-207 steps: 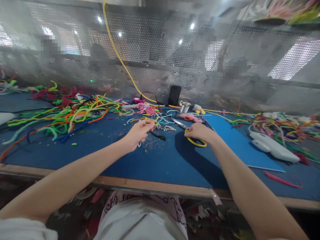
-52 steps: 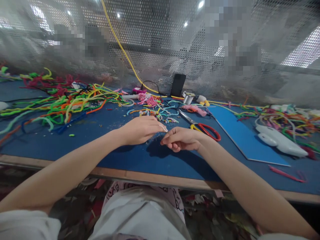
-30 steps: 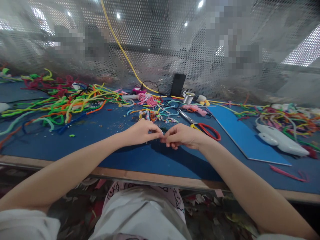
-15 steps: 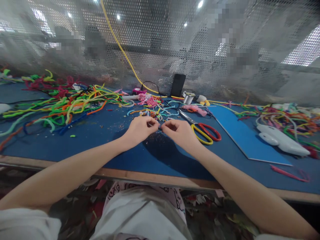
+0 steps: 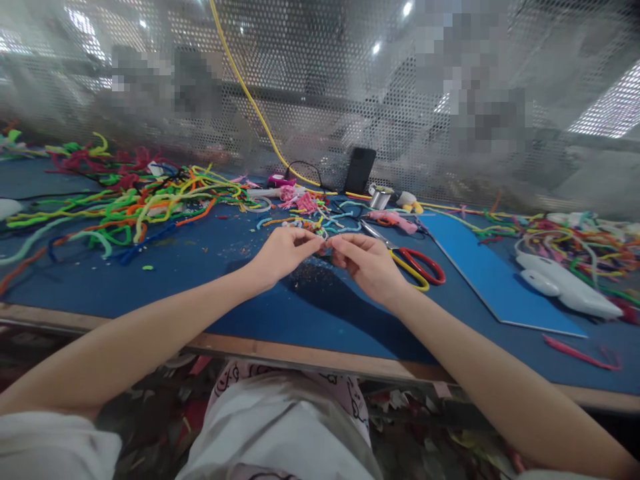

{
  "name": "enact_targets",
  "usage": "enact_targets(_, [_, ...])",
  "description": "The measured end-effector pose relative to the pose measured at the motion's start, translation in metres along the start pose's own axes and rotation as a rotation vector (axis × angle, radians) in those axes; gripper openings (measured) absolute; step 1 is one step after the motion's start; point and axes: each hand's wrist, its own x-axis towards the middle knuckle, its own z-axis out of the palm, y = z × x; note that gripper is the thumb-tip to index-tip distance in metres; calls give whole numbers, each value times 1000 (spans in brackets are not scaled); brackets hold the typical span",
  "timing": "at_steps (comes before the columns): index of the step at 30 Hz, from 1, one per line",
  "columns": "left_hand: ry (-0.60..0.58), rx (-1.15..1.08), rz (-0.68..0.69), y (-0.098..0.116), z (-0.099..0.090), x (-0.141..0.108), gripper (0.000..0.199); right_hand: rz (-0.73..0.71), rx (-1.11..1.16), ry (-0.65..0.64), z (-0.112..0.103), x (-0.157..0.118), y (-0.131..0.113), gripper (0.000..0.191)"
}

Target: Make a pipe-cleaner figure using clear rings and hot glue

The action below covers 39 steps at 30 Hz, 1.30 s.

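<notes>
My left hand [image 5: 283,257] and right hand [image 5: 367,263] meet over the table [image 5: 175,287], thumb and finger of each drawn together in a pinch and the tips touching or nearly so. Whatever I have between them is too small and too covered to make out, so I can't tell whether it is joined, bent or finished. Just beyond my fingertips lie the short stems [image 5: 345,225], some curled and bunched in mixed colours; I can't say which are done pieces and which are loose stock. Crumbs [image 5: 313,275] are scattered under my grip, so I judge that some cutting is done. The scissors [image 5: 423,267] lie just beside my right hand, out of my fingers. Plenty of long stems [image 5: 165,200] sit uncut in a heap well off to the left of my grip, so I judge there is material left to work. Past my fingers, a bit to the right, stand the spool [image 5: 381,197] and the phone [image 5: 360,171]. The blue board [image 5: 480,273] lies flat to the right, past the scissors, with the white tool [image 5: 575,287] beyond it.
</notes>
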Motion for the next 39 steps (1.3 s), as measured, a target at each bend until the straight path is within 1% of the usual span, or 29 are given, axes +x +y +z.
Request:
enact_targets(4, [-55, -64, -121, 5, 1, -1, 24, -175, -330, -5, -4, 0, -3, 19])
enact_targets(8, [-70, -91, -162, 7, 2, -2, 20, -366, -652, -9, -4, -4, -9, 12])
enact_targets(12, [-74, -158, -214, 5, 3, -2, 18, -514, -802, -36, -4, -6, -10, 13])
enact_targets(15, [-78, -269, -320, 3, 3, -2, 18, -556, -838, -33, -6, -5, -9, 14])
enact_targets(18, [-79, -380, -406, 4, 3, -4, 17, -553, -854, -32, -8, -4, -9, 15])
enact_targets(24, [-110, -415, -386, 5, 2, -4, 20, -524, -863, -60, -12, -3, -9, 17])
enact_targets(29, [-139, -453, -375, 5, 0, -4, 21, -404, -871, -129, -14, -2, -16, 21])
enact_targets(32, [-149, -422, -377, 5, 1, -5, 24, -316, -893, -145, -17, -1, -17, 24])
enact_targets(36, [-135, -359, -394, 5, 2, -7, 25, -239, -855, -155, -19, 3, -12, 20])
enact_targets(39, [-152, -316, -387, 7, 4, -7, 27, -165, -842, -148, -19, 5, -10, 18])
